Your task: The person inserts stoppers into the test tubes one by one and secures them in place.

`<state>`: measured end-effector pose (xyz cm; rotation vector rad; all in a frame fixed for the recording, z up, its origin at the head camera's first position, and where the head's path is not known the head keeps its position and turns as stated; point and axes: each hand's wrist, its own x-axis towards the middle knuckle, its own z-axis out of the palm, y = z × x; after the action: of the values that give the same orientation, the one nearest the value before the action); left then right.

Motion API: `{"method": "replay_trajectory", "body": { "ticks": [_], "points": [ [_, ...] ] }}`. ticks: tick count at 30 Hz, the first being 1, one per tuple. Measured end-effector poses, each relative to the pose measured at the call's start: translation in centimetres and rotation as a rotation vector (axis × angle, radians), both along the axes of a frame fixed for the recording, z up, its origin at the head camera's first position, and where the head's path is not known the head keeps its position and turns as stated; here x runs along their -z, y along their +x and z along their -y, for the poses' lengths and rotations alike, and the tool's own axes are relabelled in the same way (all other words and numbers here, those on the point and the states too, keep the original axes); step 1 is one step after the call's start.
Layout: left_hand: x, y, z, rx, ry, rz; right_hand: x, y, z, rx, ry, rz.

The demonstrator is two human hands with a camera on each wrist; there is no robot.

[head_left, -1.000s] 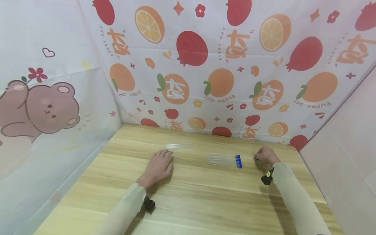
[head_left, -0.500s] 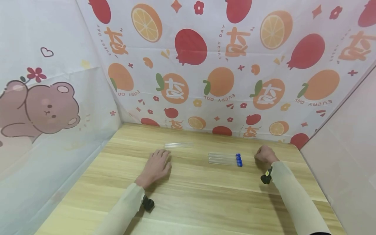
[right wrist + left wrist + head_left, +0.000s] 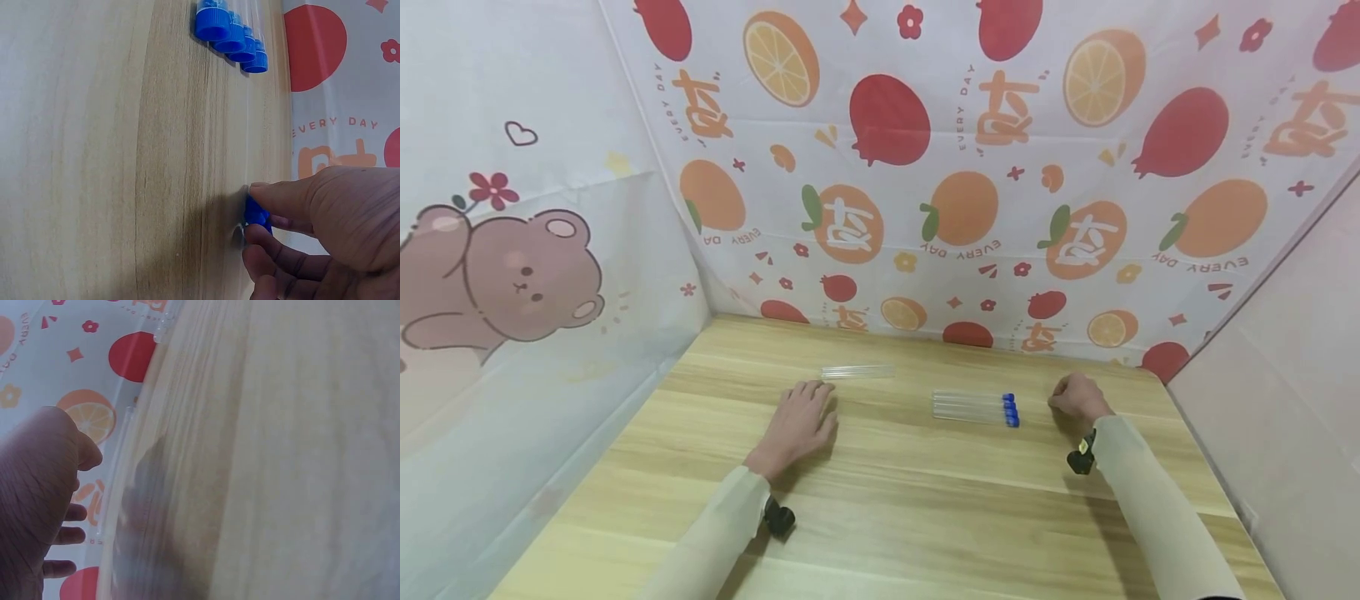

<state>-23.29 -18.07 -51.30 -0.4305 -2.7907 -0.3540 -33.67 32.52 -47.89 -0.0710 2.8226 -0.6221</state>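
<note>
Blue is the little cap (image 3: 256, 214) that my right hand (image 3: 1078, 397) pinches between thumb and fingers, low on the wooden tabletop (image 3: 880, 500). Four clear tubes with blue caps (image 3: 973, 408) lie side by side just to the left of that hand. My left hand (image 3: 799, 425) rests flat and open on the wood, holding nothing. One clear tube with no cap (image 3: 857, 372) lies just past its fingertips
</note>
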Motion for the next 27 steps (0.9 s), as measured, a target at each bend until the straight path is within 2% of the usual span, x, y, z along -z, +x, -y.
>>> {"method": "replay_trajectory", "body": {
  "ticks": [13,20,27],
  "points": [
    [-0.2,-0.04,-0.02,0.006,0.01,-0.018,-0.49,-0.22,-0.14,0.013,-0.037,-0.036],
    [-0.5,-0.24,0.03,0.008,0.018,-0.023,-0.93,-0.34,-0.13,0.053,-0.033,-0.012],
    [-0.56,-0.49,0.09,0.006,0.02,-0.014,-0.8,-0.63,-0.24,0.058,-0.07,0.008]
  ]
}}
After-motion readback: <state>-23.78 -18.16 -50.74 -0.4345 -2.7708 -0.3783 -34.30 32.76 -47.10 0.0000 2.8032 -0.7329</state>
